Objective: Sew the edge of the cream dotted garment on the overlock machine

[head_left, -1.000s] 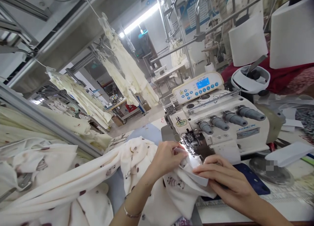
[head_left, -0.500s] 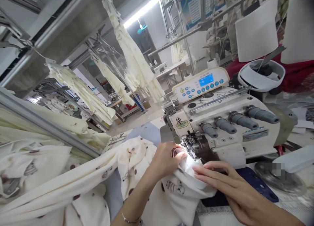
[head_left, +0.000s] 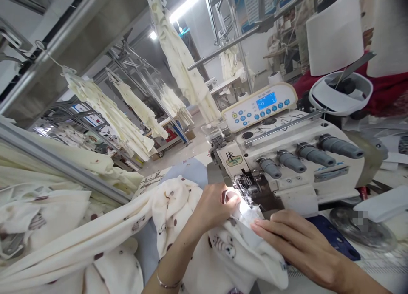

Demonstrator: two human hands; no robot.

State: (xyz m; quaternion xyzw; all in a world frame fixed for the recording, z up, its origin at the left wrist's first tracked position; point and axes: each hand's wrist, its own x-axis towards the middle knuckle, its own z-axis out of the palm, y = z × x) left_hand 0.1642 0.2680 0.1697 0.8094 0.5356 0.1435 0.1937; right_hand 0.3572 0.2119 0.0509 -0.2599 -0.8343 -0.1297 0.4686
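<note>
A cream printed fabric piece (head_left: 219, 247) with bear figures and dark spots lies bunched in front of the overlock sewing machine (head_left: 287, 154). My left hand (head_left: 215, 204) pinches its white folded edge close to the lit presser foot (head_left: 245, 192), thumb and fingers closed on the cloth. On the near right of the same edge rests my right hand (head_left: 293, 238), fingers stretched together, the tips touching the white strip. Whether its thumb grips from below is hidden. The needle area is partly covered by the machine's parts and the glare.
A control panel (head_left: 259, 107) with a lit blue screen tops the machine. Thread cones (head_left: 334, 39) stand at the back right. Cream garments (head_left: 108, 115) hang from an overhead rail at the left. A blue plate (head_left: 334, 236) and a clear round dish (head_left: 363, 230) lie at the right.
The fabric's lower right part has swung outward and now spreads over more of the blue plate's near side. My right hand has shifted slightly; my left hand stays almost in place.
</note>
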